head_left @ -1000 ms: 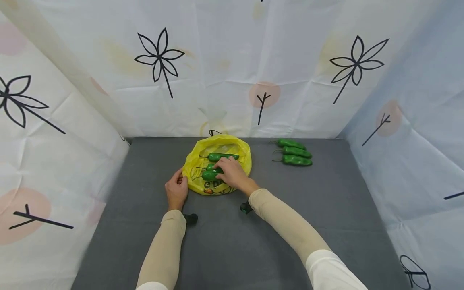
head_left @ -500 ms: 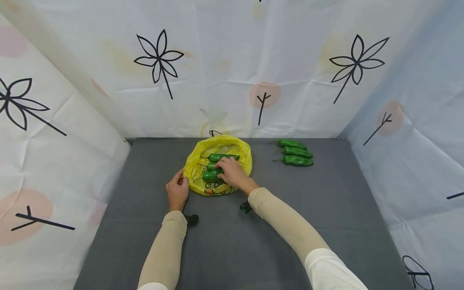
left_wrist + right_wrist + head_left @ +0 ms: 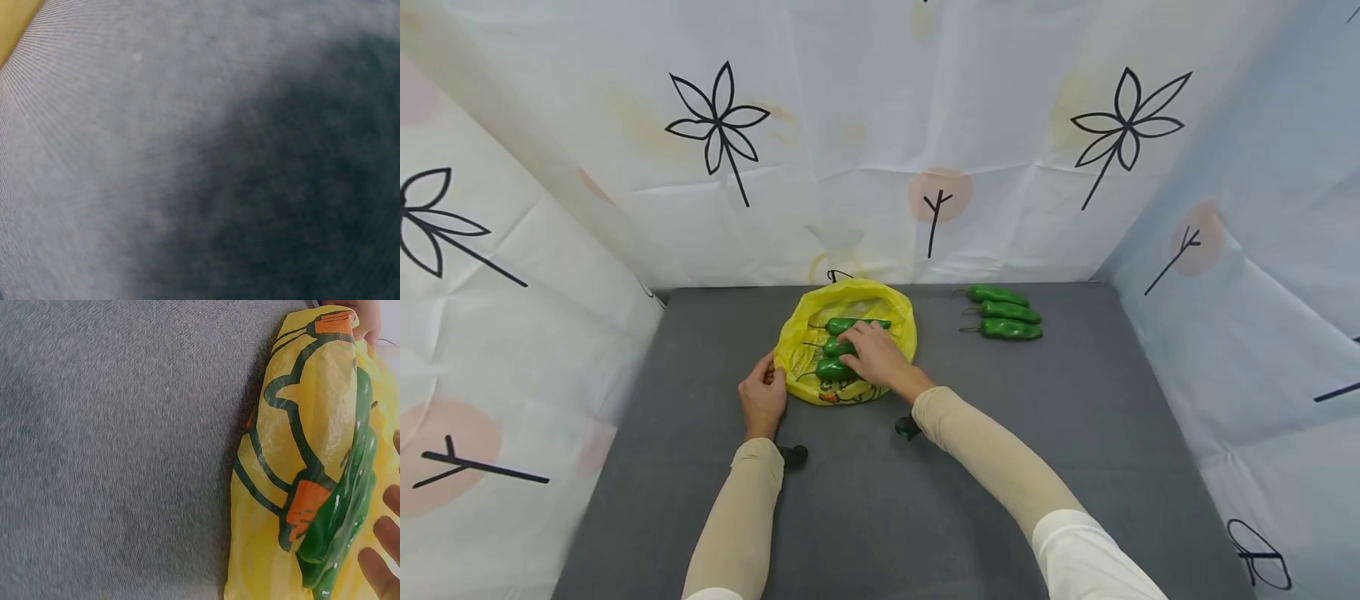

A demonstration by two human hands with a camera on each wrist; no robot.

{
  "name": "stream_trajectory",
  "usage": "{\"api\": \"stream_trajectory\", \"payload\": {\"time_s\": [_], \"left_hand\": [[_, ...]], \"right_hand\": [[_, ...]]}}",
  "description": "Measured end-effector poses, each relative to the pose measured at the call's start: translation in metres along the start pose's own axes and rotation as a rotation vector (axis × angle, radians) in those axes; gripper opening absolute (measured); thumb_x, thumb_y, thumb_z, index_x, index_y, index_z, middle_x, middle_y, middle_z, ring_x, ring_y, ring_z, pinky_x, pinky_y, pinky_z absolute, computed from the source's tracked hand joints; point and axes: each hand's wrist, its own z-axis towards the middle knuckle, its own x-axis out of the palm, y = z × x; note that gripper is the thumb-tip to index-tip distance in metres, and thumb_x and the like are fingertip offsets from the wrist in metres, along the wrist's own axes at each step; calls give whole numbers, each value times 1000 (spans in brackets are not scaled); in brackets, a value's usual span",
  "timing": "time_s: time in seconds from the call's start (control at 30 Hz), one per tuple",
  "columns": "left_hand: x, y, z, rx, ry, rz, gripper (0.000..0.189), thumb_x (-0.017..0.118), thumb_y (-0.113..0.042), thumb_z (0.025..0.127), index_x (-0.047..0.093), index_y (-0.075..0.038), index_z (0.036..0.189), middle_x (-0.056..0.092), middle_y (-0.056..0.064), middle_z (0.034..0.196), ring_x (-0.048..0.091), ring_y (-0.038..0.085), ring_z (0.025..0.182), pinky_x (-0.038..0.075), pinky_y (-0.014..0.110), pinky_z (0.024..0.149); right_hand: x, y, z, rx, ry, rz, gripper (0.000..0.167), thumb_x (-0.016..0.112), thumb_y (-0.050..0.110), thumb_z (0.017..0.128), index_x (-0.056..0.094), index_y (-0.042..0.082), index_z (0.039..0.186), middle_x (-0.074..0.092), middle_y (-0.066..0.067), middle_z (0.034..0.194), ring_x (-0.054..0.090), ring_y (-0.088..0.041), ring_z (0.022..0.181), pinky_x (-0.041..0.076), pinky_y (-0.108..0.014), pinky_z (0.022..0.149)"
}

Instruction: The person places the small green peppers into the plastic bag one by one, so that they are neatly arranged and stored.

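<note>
My left hand (image 3: 762,400) pinches the left rim of a yellow plastic bag (image 3: 859,292), which lies open on the table with dark print on its near side. Three green chili peppers lie in the bag: the back pepper (image 3: 848,324), the middle pepper (image 3: 838,347) and the front pepper (image 3: 832,370). Over them is my right hand (image 3: 880,358), thumb at the front pepper and fingertips at the middle one; it hides their right ends. The right wrist view has its fingers (image 3: 375,570) spread apart beside the green peppers (image 3: 325,528). The left wrist view is mostly dark blur and grey cloth.
Three more green peppers (image 3: 1009,312) lie in a row at the back right of the grey table (image 3: 1000,417), stems to the left. White patterned cloth (image 3: 865,150) encloses the back and both sides.
The front pepper sits slightly nearer the bag's near rim, covering lettering that showed earlier. Both hands keep nearly the same places; the head view shifts a little.
</note>
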Motion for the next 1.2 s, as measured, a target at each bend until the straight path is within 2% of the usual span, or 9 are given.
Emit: {"api": "stream_trajectory", "payload": {"time_s": [0.17,0.37,0.57,0.83,1.0,1.2], "left_hand": [[-1,0,-1,-2,10,-4,38,58,-11,94,73,-16,129,77,13,98,60,12,75,40,8,67],[0,2,-2,-6,-1,-10,38,59,-8,94,73,-15,128,77,13,99,60,9,75,40,5,68],[1,2,-2,0,-11,1,39,58,-8,94,73,-15,129,78,14,101,62,15,78,39,5,69],[3,3,-2,1,0,-1,39,58,-9,94,73,-15,129,77,14,102,63,18,80,39,5,69],[4,4,-2,8,-7,7,39,57,-9,94,73,-15,129,77,14,101,62,15,78,39,6,69],[2,3,-1,2,-5,3,38,58,-8,94,73,-14,128,77,14,100,59,11,77,39,6,69]], "right_hand": [[-5,2,-3,33,-28,-51,42,62,34,101,59,18,140,58,-6,136,51,-30,123,44,-47,106],[-7,0,-9,50,-43,-101,48,59,39,102,53,21,147,47,-8,152,43,-33,135,40,-51,111],[-9,-7,-13,28,-88,-224,54,57,45,102,50,22,151,36,-9,163,32,-37,150,30,-54,122],[-11,-19,-19,44,-141,-349,64,53,59,99,43,29,155,29,-5,168,29,-37,154,23,-59,125],[-14,-24,-21,72,-135,-351,69,51,63,98,39,32,157,26,-5,169,25,-37,156,18,-62,125],[-20,-32,-21,113,-80,-390,79,46,72,95,26,36,162,14,-2,173,11,-37,160,9,-64,126]]}}
